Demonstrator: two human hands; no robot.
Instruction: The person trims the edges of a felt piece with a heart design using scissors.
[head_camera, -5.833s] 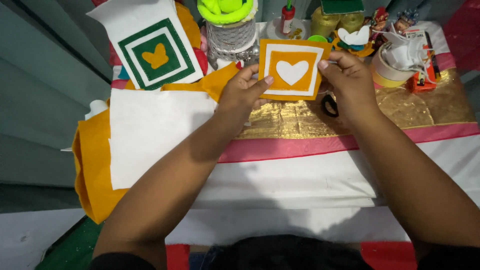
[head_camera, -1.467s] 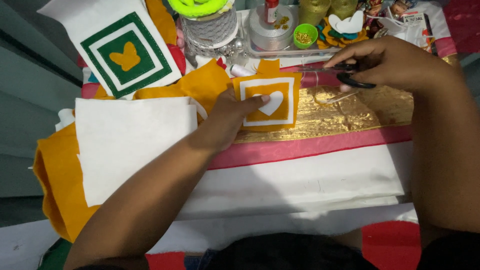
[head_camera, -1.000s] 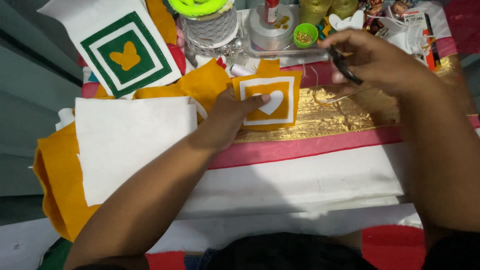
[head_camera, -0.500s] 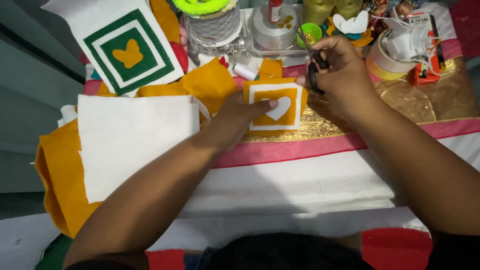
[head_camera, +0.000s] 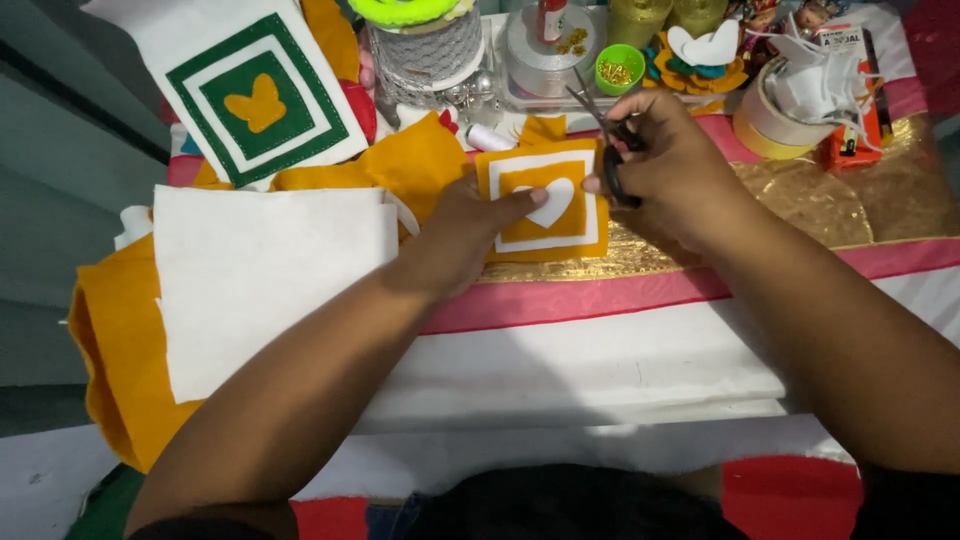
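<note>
The left hand is pressing its fingertips flat on an orange felt square with white border and heart, steadying it at twelve o'clock on the gold cloth. The right hand, fingers curled through black-handled scissors, is angling the blades toward the square's upper edge.

this is looking like a home craft corner set up for felt sewing. cut sheets of orange felt and white felt are lying across the worktop, which is wearing a cloth with pink and gold bands. spools of lace, a tape roll and a small green cup of beads are crowding the far edge.
</note>
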